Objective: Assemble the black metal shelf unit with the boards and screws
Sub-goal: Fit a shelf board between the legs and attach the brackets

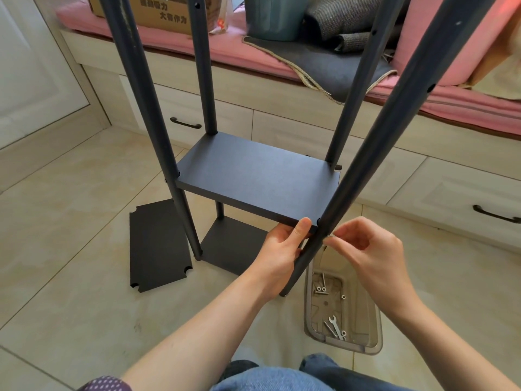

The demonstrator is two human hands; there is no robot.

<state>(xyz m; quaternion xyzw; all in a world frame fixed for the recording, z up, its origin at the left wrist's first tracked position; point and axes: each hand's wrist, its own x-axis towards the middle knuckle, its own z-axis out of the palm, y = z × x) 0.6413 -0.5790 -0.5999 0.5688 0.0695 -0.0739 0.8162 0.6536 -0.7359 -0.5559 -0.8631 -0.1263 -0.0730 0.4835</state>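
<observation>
I have just one view, from the camera on the wearer's head, tilted forward and down over both forearms. It sits close above the shelf frame [255, 180] and the floor [70, 221], facing a pink-cushioned bench [174, 42] near behind.

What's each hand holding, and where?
Left hand grips the middle board at its near right corner. Right hand pinches a small screw against the post.

A spare board [158, 245] lies on the floor left of the shelf unit [253, 182]; a tray [342, 311] lies right.
</observation>
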